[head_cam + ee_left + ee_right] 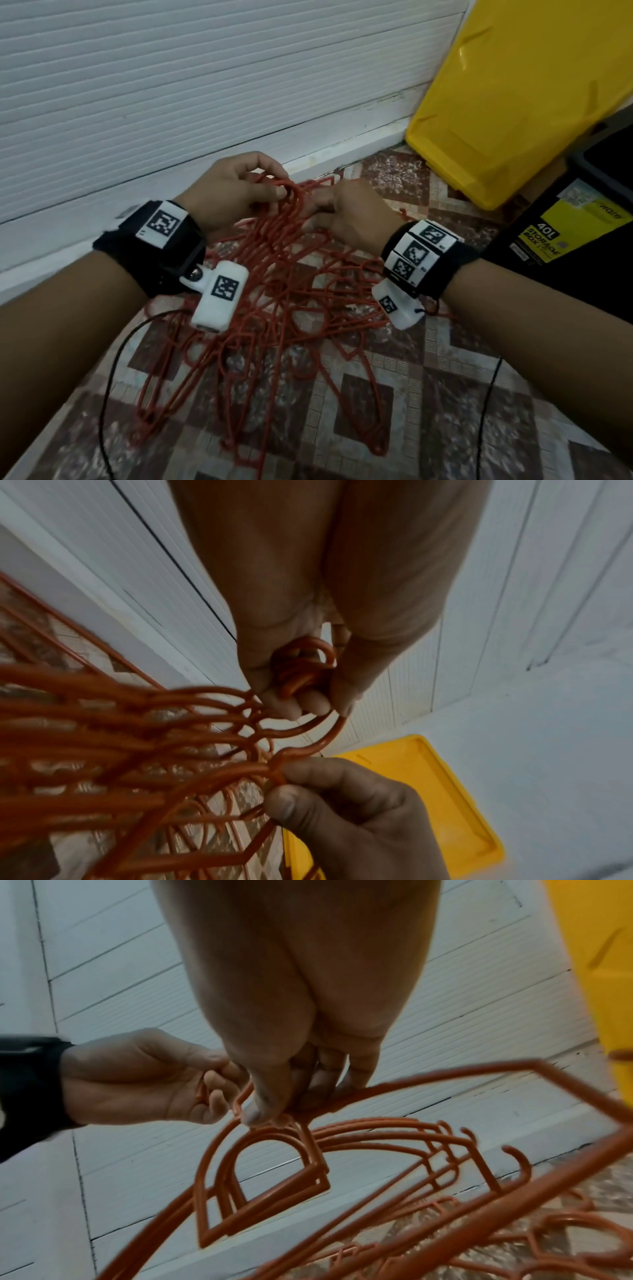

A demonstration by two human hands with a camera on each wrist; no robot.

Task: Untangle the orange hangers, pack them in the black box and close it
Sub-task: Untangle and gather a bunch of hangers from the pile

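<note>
A tangle of orange hangers (274, 308) hangs from both hands and spreads over the patterned floor. My left hand (236, 192) grips a bunch of their hooks (301, 666) with curled fingers. Just to its right, my right hand (346, 212) pinches the neck of a hanger (277, 1121) between thumb and fingers. In the left wrist view the right hand (346, 802) pinches below the left hand's fingers (301, 702). In the right wrist view the left hand (143, 1077) is at the left. The black box (561, 240), with a yellow label, stands at the right edge.
A yellow lid (507, 102) leans against the white ribbed wall (171, 85) beside the box. The floor (376, 394) has a brown and cream pattern. Black cables (113, 377) trail from the wrist cameras over the floor.
</note>
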